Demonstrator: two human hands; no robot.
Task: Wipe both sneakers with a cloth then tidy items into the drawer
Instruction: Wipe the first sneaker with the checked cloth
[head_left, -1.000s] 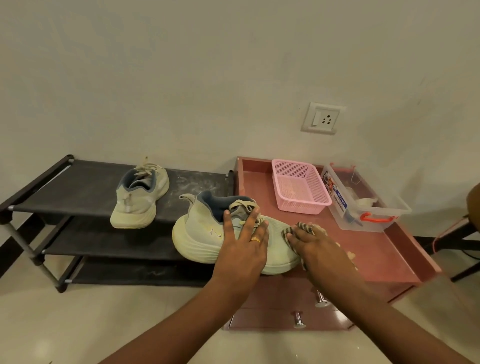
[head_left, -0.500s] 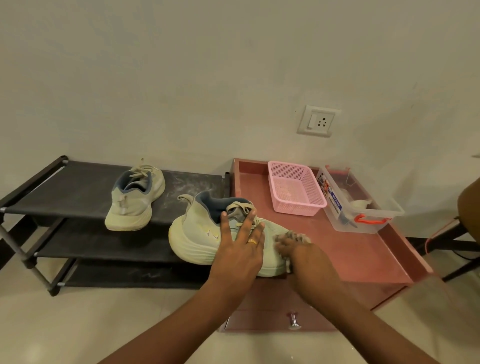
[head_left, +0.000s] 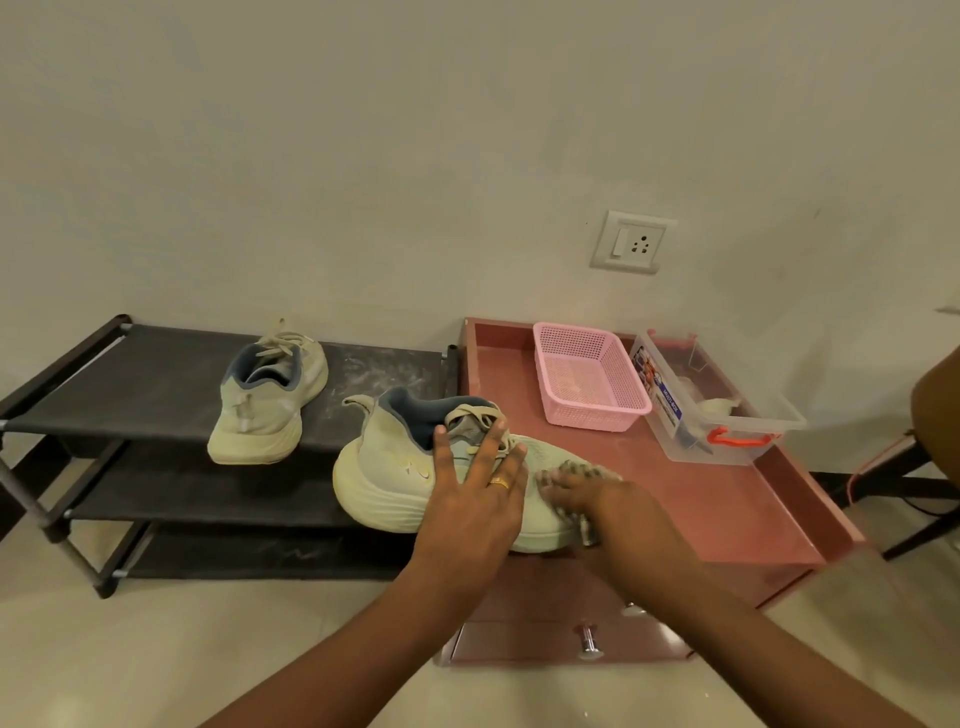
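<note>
Starting at the left, the black shoe rack (head_left: 156, 379) carries the far sneaker (head_left: 265, 405) on its top shelf, heel toward the camera and well apart from both hands. That shelf looks dusty, so a wiped shoe set back there would likely pick up grime again.

The near sneaker (head_left: 395, 478) lies across the front left corner of the pink drawer unit (head_left: 727, 499), its heel jutting out past the edge over the rack. The left hand (head_left: 472, 499) presses on its side and laces with fingers straight and spread, gripping nothing. A hard stroke toward the heel could slide or tip the shoe off that corner.

The right hand (head_left: 597, 499) sits on the toe over a striped cloth (head_left: 582, 470). It is blurred, so I cannot tell whether it pinches the cloth or only presses; loosely held, the cloth may bunch or slip.

Further right, the pink basket (head_left: 587, 379) and clear box (head_left: 711, 410) stand near enough for a wide sweep to knock.
</note>
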